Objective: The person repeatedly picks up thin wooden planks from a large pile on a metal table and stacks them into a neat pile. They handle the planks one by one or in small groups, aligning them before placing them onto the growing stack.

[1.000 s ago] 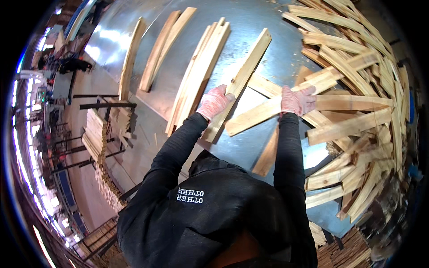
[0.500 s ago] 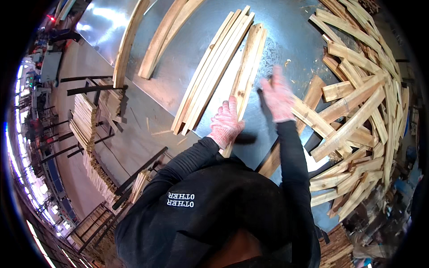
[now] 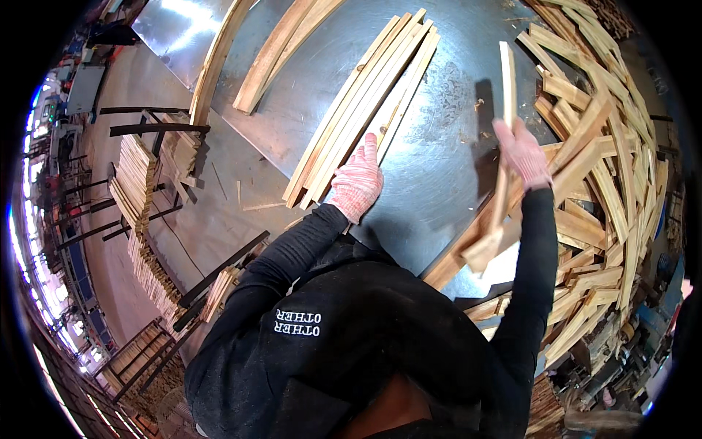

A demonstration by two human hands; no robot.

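Observation:
My left hand (image 3: pixel 357 183), in a pink-and-white knit glove, is closed over the near end of a pale wooden strip (image 3: pixel 404 99), its index finger stretched along the wood. This strip lies at the right side of a bundle of several long strips (image 3: pixel 351 110) on the metal table (image 3: pixel 446 124). To the right, my gloved right hand (image 3: pixel 523 152) grips another wooden strip (image 3: pixel 508 80), which points away from me above the table. A blurred wood end (image 3: pixel 482 252) shows below that hand; whether it belongs to the same strip I cannot tell.
A heap of loose wooden pieces (image 3: pixel 592 168) covers the table's right side. Longer boards (image 3: pixel 274 55) lie at the far left, one (image 3: pixel 212 66) overhanging the edge. Stacked strips (image 3: pixel 135 183) rest on a dark metal rack (image 3: pixel 157 130) beyond the left edge.
My right hand has moved right toward the heap and taken hold of a wooden strip. Under my left hand, the strip has shifted left, closer to the bundle.

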